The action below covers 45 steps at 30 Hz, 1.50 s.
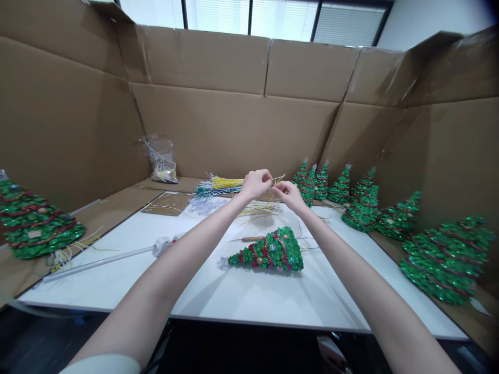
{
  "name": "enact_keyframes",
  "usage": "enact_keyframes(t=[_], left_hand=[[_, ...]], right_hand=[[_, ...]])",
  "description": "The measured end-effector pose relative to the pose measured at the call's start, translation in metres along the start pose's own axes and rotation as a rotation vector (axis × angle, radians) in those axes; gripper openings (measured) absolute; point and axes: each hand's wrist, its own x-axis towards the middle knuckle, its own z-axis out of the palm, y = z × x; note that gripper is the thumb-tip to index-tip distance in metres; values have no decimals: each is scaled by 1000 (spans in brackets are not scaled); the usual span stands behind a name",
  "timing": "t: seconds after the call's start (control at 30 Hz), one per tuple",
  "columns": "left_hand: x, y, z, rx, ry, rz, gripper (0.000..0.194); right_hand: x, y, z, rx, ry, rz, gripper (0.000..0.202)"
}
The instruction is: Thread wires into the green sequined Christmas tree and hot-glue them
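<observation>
Two hands are raised over the bench point(210, 298), nearly fingertip to fingertip. The left hand point(256, 183) is closed to a pinch on thin strands point(279, 178). The right hand point(289, 195) is likewise closed to a pinch, thumb against forefinger, on the same material. The strands appear pale yellow, though the fingers cover much of them and their exact count cannot be read.

Reference centre for clock directions: the small decorated tree point(268, 253), 12 o'clock pointing away from the person. It lies on its side on the bench, star tip point(223, 263) toward 9 o'clock, wide base toward 3 o'clock. Both hands are at 12 o'clock, clear of it.

Just beside the tree at 11 o'clock: a wooden-handled tool point(253, 239) with a slender shaft. At 9 o'clock: a white rod point(101, 262). At 11 o'clock, farther out: strand bundles point(224, 184) in yellow, green and white. At 10 o'clock: a clear bag point(162, 162) of loose material.

Upright trees point(360, 202) stand from 1 to 3 o'clock, before cardboard walls point(234, 124).
</observation>
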Motion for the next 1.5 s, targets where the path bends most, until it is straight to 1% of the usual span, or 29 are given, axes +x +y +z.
enact_keyframes(t=[0.13, 0.2, 0.33, 0.43, 0.53, 0.63, 0.67, 0.7, 0.73, 0.8, 0.87, 0.93, 1.0, 1.07, 1.17, 1.3, 1.4, 1.5], left_hand=[[3, 7, 0, -97, -23, 85, 23], [6, 9, 0, -145, -5, 122, 20], [16, 14, -1, -259, 109, 133, 15], [25, 20, -8, -382, 228, 144, 17], [33, 31, -26, -504, 364, 185, 21], [38, 45, -52, -595, 485, 242, 26], [38, 50, -61, -630, 526, 270, 24], [38, 53, -69, -716, 566, 326, 20], [37, 56, -77, -778, 579, 357, 18], [33, 58, -86, -853, 563, 367, 17], [28, 56, -89, -872, 528, 321, 15], [24, 53, -88, -877, 514, 265, 13], [20, 51, -88, -895, 544, 237, 13], [18, 51, -90, -904, 618, 239, 15], [16, 56, -99, -863, 695, 297, 17], [12, 65, -109, -822, 692, 441, 23], [3, 70, -111, -736, 717, 442, 30], [-13, 76, -111, -648, 743, 489, 29]], right_hand=[[2, -4, -1, -56, -12, 2, 19], [4, -8, -1, -81, -19, 6, 18], [5, -13, 1, -114, -38, 6, 13], [5, -14, 3, -131, -41, -10, 12], [4, -11, 7, -133, -42, -34, 9], [5, -7, 10, -126, -35, -50, 7], [5, -6, 11, -122, -30, -54, 8], [6, -5, 12, -116, -27, -59, 9], [6, -4, 12, -108, -26, -65, 10], [6, -5, 13, -86, -30, -80, 12], [5, -5, 14, -63, -35, -91, 15], [5, -5, 15, -50, -34, -89, 17], [6, -4, 17, -48, -29, -73, 19], [7, -3, 17, -52, -23, -50, 22], [8, -1, 17, -59, -19, -11, 26], [8, 3, 20, -42, -13, 68, 27], [7, 8, 23, -2, -30, 171, 31], [6, 11, 22, 51, -54, 282, 37]])
